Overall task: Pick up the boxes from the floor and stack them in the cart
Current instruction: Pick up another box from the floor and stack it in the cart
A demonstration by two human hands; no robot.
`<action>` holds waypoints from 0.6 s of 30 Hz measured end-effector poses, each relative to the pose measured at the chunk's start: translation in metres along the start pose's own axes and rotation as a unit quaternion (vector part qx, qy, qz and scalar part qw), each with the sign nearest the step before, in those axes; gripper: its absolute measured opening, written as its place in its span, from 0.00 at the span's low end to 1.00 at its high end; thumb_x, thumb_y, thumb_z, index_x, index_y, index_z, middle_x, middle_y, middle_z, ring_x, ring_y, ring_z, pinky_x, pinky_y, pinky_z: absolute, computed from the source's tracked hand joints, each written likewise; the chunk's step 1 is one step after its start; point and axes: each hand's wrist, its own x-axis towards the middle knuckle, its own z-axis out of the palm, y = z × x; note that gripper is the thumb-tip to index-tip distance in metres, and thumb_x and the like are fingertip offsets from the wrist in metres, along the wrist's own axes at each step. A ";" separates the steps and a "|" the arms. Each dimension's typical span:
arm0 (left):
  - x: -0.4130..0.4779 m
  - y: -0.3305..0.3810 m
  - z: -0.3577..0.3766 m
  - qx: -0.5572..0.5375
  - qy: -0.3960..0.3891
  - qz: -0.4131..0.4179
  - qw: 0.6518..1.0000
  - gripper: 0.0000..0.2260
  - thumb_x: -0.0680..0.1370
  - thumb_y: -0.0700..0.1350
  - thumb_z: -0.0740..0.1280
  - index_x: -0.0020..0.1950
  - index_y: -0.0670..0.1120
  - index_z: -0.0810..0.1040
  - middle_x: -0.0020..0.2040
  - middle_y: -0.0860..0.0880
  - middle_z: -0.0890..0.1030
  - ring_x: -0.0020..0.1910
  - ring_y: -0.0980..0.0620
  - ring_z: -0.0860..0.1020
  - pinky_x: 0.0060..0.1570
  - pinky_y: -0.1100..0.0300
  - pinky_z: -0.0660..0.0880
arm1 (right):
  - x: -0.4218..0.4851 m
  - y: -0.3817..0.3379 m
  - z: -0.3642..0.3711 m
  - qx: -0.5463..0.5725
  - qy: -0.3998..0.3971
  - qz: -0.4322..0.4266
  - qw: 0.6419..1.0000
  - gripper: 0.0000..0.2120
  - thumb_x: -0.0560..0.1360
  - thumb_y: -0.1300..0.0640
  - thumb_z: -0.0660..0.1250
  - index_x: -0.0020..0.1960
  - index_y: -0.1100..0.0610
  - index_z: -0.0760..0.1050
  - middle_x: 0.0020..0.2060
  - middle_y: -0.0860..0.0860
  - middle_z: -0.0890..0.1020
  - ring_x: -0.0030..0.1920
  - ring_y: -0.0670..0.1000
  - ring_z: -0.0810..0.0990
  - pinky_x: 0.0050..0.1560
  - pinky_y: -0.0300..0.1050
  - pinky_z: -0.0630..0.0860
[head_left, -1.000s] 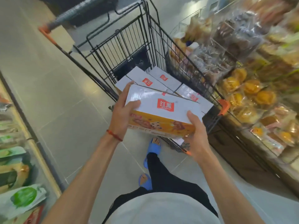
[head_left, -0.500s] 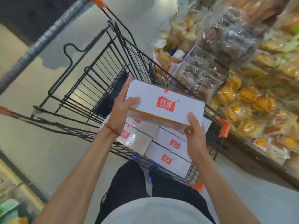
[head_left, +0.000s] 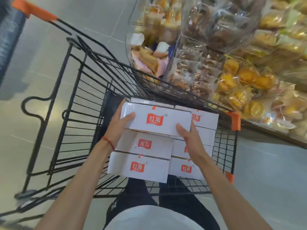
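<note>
Gripping a white box (head_left: 156, 120) at both ends, left hand (head_left: 118, 128) and right hand (head_left: 189, 138) lower it onto at least 4 stacked boxes (head_left: 137, 168) in the cart (head_left: 234, 121); setting it down remains

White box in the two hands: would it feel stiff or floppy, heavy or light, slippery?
Probably stiff: the white box keeps straight edges though held only at its ends by the left hand and right hand. Likely fairly light, since thumbs and fingers alone carry it. Its smooth top may be slightly slippery.
</note>
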 end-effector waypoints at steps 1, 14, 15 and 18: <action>0.004 -0.002 -0.003 0.015 0.006 -0.009 1.000 0.30 0.77 0.48 0.71 0.77 0.57 0.65 0.67 0.48 0.79 0.63 0.45 0.80 0.66 0.42 0.75 | 0.001 0.005 0.005 -0.003 0.002 0.008 1.000 0.25 0.81 0.48 0.68 0.76 0.47 0.68 0.66 0.42 0.82 0.65 0.43 0.80 0.69 0.48 0.75; 0.028 -0.031 -0.011 0.159 0.033 -0.065 0.985 0.09 0.83 0.50 0.63 0.60 0.64 0.70 0.54 0.53 0.81 0.55 0.48 0.81 0.59 0.46 0.78 | 0.029 0.038 0.042 -0.026 0.026 0.097 0.995 0.23 0.83 0.47 0.65 0.76 0.44 0.63 0.64 0.48 0.81 0.54 0.49 0.86 0.42 0.42 0.84; 0.028 -0.032 -0.010 0.164 0.038 -0.067 0.984 0.10 0.83 0.50 0.62 0.61 0.64 0.68 0.55 0.52 0.80 0.55 0.48 0.80 0.60 0.45 0.78 | 0.030 0.038 0.043 -0.033 0.029 0.102 0.994 0.23 0.83 0.47 0.65 0.76 0.44 0.63 0.64 0.48 0.81 0.54 0.49 0.86 0.42 0.42 0.84; 0.029 -0.033 -0.009 0.165 0.046 -0.064 0.983 0.13 0.83 0.50 0.62 0.65 0.61 0.65 0.58 0.50 0.78 0.57 0.48 0.79 0.57 0.49 0.78 | 0.032 0.041 0.045 -0.031 0.047 0.114 0.992 0.23 0.83 0.47 0.65 0.75 0.44 0.63 0.64 0.48 0.81 0.56 0.50 0.85 0.46 0.46 0.86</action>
